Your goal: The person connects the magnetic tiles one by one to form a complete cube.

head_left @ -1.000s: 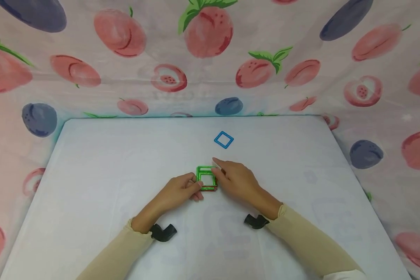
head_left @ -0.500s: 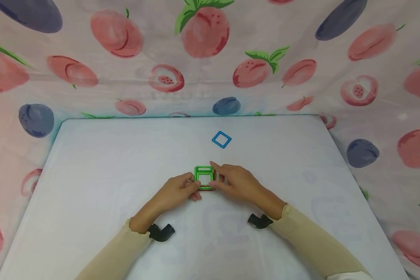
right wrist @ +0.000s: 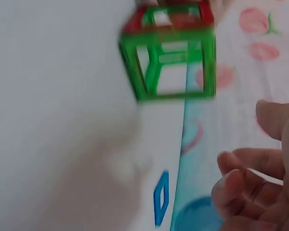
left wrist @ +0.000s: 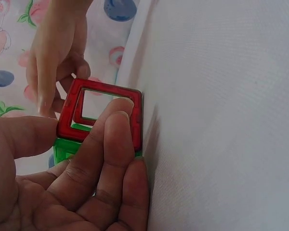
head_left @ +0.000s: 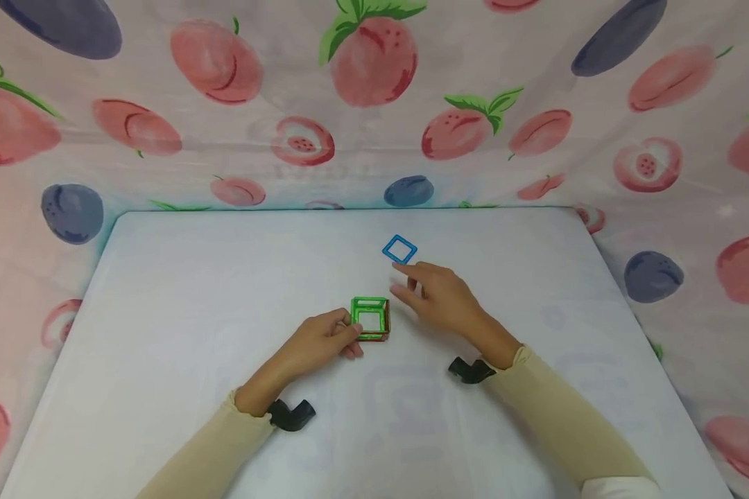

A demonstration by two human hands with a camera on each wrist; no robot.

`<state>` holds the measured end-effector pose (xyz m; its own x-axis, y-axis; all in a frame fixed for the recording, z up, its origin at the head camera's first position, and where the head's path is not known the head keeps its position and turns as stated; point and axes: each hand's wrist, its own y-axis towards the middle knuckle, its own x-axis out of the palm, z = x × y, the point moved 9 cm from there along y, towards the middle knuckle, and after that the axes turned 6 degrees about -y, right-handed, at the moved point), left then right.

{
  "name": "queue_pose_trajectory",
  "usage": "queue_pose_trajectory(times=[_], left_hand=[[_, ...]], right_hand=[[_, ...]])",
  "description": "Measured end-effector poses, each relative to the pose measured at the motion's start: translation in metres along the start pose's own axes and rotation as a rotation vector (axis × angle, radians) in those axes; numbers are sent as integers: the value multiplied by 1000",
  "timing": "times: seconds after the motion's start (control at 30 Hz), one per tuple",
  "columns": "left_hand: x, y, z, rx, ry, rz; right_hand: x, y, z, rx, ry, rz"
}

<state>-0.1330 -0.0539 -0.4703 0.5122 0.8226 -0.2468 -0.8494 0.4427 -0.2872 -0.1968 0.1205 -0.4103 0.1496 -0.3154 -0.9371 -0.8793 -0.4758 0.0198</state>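
My left hand (head_left: 324,336) pinches a small open-framed cube of green and red magnetic tiles (head_left: 384,320) near the middle of the table. In the left wrist view, the thumb is at one edge of a red tile (left wrist: 102,86) and the fingers lie across its face. Green tiles (right wrist: 209,62) form other sides of the cube in the right wrist view. My right hand (head_left: 443,298) holds nothing; its index finger points forward and its other fingers are loosely bent. Its index fingertip is right by the near corner of a blue square magnetic tile (head_left: 407,242), lying flat beyond the cube.
The white table (head_left: 225,263) has its far edge just behind the blue tile. A fruit-printed cloth (head_left: 362,152) hangs behind and along both sides. A black curved piece sits at each wrist, by the sleeves (head_left: 562,416).
My right hand has let go of the cube's right side and moved forward and right, towards the blue tile. A red side of the cube now shows. The left hand keeps its hold.
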Motion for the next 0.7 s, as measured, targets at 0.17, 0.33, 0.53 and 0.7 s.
queue_pose_trajectory(times=[0.17, 0.33, 0.53, 0.7], left_hand=[[1, 0, 0, 3, 5, 2], [3, -1, 0, -1, 12, -1], [1, -1, 0, 2, 29, 12], [0, -1, -3, -8, 31, 20]], right_hand=[[17, 14, 36, 100, -4, -103], [40, 18, 58, 126, 8, -199], [38, 28, 66, 105, 87, -85], [40, 38, 69, 127, 86, -70]])
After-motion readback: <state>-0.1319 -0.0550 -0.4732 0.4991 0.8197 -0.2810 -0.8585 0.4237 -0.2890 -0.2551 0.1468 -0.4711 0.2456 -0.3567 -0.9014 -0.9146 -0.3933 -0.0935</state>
